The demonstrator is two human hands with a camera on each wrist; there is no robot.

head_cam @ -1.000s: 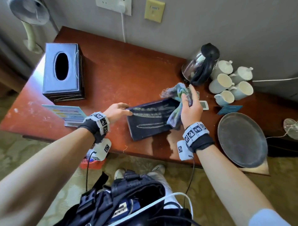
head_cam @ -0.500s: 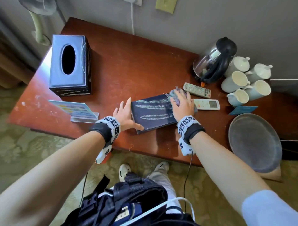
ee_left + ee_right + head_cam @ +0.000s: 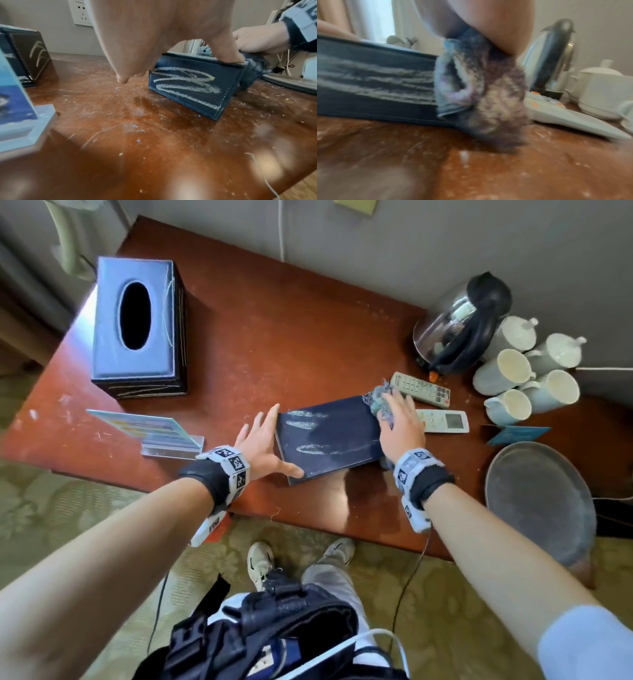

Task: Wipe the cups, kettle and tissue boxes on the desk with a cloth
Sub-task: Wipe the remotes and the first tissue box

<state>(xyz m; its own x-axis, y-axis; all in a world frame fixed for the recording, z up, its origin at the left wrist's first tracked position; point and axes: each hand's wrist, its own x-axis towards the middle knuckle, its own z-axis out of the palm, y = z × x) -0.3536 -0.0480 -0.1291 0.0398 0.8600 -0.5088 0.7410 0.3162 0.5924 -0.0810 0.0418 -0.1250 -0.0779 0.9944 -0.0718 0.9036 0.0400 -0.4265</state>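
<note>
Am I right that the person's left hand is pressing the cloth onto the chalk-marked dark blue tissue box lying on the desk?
Not quite: the right hand presses the mottled blue-grey cloth onto the chalk-marked dark blue tissue box lying on the reddish-brown wooden desk. The left hand only steadies the box's other end with straight fingers. The head view shows this.

Mostly hidden under the right hand [image 3: 399, 422]: the fuzzy grey-blue cloth [image 3: 378, 398]. Blurred in the right wrist view: the cloth, the dark blue chalk-marked tissue box [image 3: 376, 82] and the shiny steel kettle with black handle [image 3: 556, 56]. Cut off by the left wrist view's edge: the clear plastic sign stand [image 3: 15, 108]. Too small to read: buttons on the white remote control [image 3: 420, 389].
</note>
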